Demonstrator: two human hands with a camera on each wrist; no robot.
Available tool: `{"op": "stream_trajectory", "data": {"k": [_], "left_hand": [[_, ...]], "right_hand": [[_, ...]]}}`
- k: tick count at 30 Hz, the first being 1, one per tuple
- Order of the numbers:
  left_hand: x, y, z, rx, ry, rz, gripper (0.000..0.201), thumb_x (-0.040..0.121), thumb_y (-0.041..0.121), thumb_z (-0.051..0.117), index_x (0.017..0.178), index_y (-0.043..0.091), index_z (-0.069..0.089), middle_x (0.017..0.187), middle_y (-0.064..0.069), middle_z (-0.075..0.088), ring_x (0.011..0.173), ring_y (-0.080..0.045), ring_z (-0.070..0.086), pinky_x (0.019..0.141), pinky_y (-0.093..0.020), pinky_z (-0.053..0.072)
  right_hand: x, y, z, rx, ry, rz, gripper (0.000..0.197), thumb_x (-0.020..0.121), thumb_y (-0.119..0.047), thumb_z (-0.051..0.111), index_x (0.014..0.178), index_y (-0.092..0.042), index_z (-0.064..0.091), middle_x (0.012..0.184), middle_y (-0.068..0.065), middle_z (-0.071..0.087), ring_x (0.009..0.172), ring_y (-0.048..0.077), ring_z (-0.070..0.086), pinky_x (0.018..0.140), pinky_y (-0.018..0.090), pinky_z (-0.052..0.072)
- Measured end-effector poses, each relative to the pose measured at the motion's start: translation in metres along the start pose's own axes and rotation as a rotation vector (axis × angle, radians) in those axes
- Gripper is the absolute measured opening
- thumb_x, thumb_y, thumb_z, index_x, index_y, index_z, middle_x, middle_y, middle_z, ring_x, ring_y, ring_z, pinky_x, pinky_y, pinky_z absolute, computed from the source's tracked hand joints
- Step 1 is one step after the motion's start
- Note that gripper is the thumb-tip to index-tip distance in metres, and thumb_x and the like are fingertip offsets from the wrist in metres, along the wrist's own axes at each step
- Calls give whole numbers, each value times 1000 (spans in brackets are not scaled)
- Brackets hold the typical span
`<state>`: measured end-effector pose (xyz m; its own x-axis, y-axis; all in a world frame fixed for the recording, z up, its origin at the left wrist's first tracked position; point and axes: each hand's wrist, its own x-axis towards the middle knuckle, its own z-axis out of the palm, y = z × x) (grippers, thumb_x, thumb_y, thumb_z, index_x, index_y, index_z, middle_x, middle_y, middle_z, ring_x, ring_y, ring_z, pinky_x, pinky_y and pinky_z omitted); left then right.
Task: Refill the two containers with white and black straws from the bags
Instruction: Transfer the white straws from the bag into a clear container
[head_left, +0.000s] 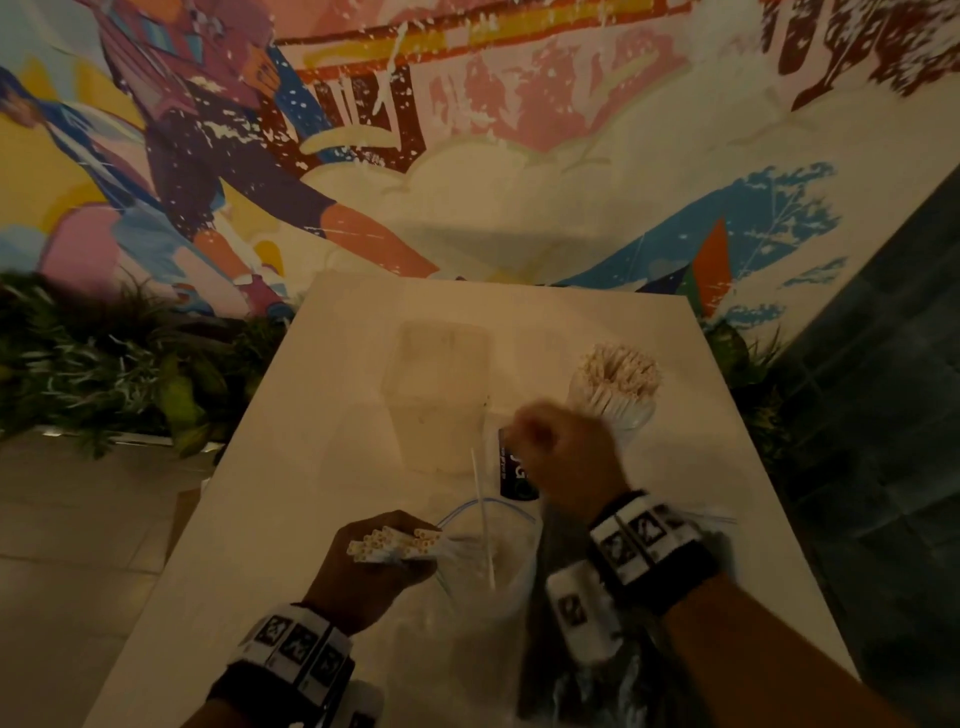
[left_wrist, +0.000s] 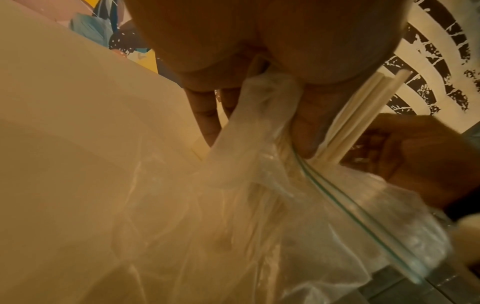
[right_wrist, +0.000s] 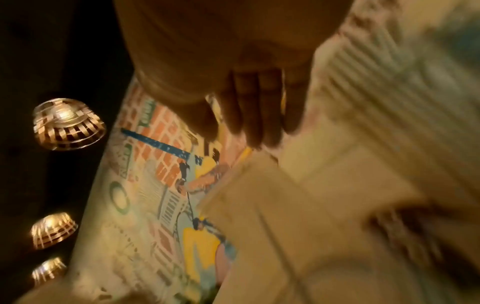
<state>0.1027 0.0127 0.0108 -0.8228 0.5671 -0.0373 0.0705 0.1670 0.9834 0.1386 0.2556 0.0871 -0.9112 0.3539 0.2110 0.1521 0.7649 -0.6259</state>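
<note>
My left hand (head_left: 363, 569) grips a bundle of white straws (head_left: 395, 543) at the mouth of a clear zip bag (head_left: 488, 566) lying on the table. In the left wrist view the white straws (left_wrist: 363, 117) stick up past the thumb, with the crumpled zip bag (left_wrist: 259, 185) below. My right hand (head_left: 561, 452) is blurred, hovering by a black label (head_left: 514, 470) between the two containers. Its fingers (right_wrist: 254, 123) hang loosely bent with nothing seen in them. The round container (head_left: 618, 384) is packed with white straws. The square clear container (head_left: 436, 395) looks empty.
A single white straw (head_left: 483, 519) lies across the bag mouth. A dark bag (head_left: 566, 670) lies under my right forearm. The cream table (head_left: 291, 467) stands against a painted wall, with plants (head_left: 104, 364) to its left and dark tiles at right.
</note>
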Motion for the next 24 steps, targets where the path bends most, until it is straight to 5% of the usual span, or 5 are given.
{"op": "stream_trajectory", "data": {"k": [4,14,18,22,24], "left_hand": [[-1,4,3,-51,16,-30,24,61,10,77,85,8,74,84,-10,74,81,-23,70,71,-38,57],[1,6,4,-35,5,-21,22,67,-7,77,85,5,73,84,-11,73,79,-22,69,68,-30,56],[3,8,5,-22,22,-8,21,61,8,78,81,11,74,83,-8,73,80,-22,69,71,-36,56],[4,10,7,49,21,24,16,60,16,76,75,22,73,82,-1,72,79,-19,69,73,-40,55],[5,10,8,69,17,32,15,60,20,76,74,23,72,80,0,72,77,-19,69,72,-42,55]], "right_hand": [[-19,9,43,-55,-465,275,67,82,-56,60,139,-26,41,137,0,53,121,19,52,100,34,42],[-34,-11,35,283,-460,209,64,81,-6,58,140,-26,41,124,-4,63,110,6,55,92,19,47],[-53,-29,22,262,-546,68,72,79,-8,61,143,-28,36,126,-10,59,120,8,47,103,26,41],[-71,-36,28,320,-541,-17,74,77,-11,66,143,-27,37,136,-7,51,120,-1,43,100,5,33],[-74,-39,31,325,-483,-13,66,79,-22,72,139,-27,45,135,-5,54,119,1,46,104,18,38]]}}
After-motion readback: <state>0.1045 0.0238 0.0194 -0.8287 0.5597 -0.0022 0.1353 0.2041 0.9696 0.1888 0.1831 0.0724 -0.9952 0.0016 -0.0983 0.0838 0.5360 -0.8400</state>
